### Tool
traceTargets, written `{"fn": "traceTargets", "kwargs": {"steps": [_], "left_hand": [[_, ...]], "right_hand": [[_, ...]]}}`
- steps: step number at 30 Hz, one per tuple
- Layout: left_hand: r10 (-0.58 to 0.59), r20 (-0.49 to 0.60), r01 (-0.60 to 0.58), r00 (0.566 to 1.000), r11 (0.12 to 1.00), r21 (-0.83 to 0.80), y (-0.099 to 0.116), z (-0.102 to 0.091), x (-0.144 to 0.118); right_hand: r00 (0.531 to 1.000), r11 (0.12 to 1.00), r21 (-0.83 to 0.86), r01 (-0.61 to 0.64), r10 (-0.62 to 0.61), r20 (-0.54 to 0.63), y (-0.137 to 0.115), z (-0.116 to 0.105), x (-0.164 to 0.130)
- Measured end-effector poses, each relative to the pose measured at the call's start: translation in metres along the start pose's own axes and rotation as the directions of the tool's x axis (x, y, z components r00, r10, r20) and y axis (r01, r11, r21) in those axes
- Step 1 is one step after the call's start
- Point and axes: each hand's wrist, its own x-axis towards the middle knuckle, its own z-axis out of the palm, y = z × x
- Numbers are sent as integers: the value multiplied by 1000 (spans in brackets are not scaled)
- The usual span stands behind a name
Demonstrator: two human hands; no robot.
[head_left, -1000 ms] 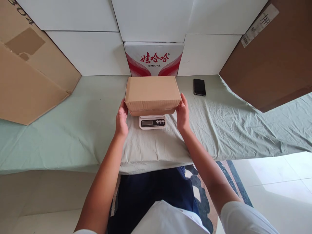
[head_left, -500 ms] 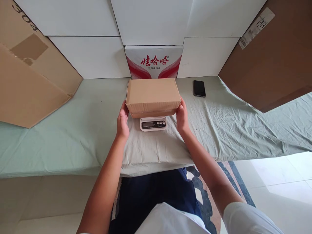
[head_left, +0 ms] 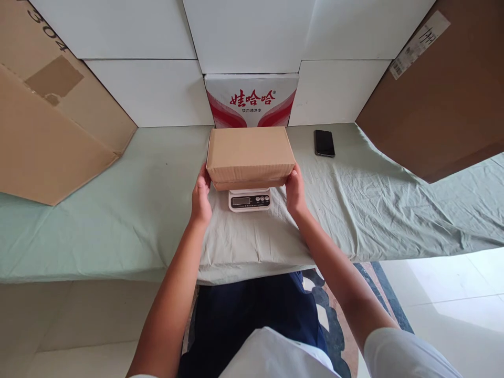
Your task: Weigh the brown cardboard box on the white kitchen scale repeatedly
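Note:
A closed brown cardboard box (head_left: 250, 148) is centred over a small white digital scale (head_left: 249, 201). The box hides the scale's platform; only its front, with a dark display and several buttons, shows. My left hand (head_left: 201, 195) is pressed to the box's left end, thumb toward me and the other fingers mostly hidden along its side. Against the right end, my right hand (head_left: 295, 190) grips the lower corner in the same way. Whether the box rests fully on the scale or is partly borne by my hands, I cannot tell.
A black phone (head_left: 324, 143) lies on the green cloth (head_left: 157, 210) to the right. Behind the box stands a white and red carton (head_left: 252, 100) against white panels (head_left: 149, 92). Large cardboard pieces (head_left: 66, 142) flank the left, and another brown cardboard box (head_left: 441, 105) the right.
The view has shifted very slightly, so everything sits a little further right. Hands, box and scale keep the same places relative to one another.

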Motion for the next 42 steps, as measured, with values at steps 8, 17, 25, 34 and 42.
{"fn": "traceTargets", "kwargs": {"steps": [8,17,25,34,42], "left_hand": [[13,12,-13,1000,1000,11,0,0,0],[27,18,-27,999,1000,13,-3,1,1],[12,12,-12,1000,1000,17,-3,1,1],[86,40,-86,996,996,5,0,2,-1],[129,58,-131,990,991,20,18,11,4]], "right_hand": [[1000,999,-33,-5,5,10,-1,0,0],[1000,1000,-9,-3,3,3,-2,1,0],[1000,1000,17,-9,9,4,-2,-1,-1],[998,999,-42,14,-11,58,-14,5,-5],[997,999,-29,42,-40,61,-21,12,-5]]}}
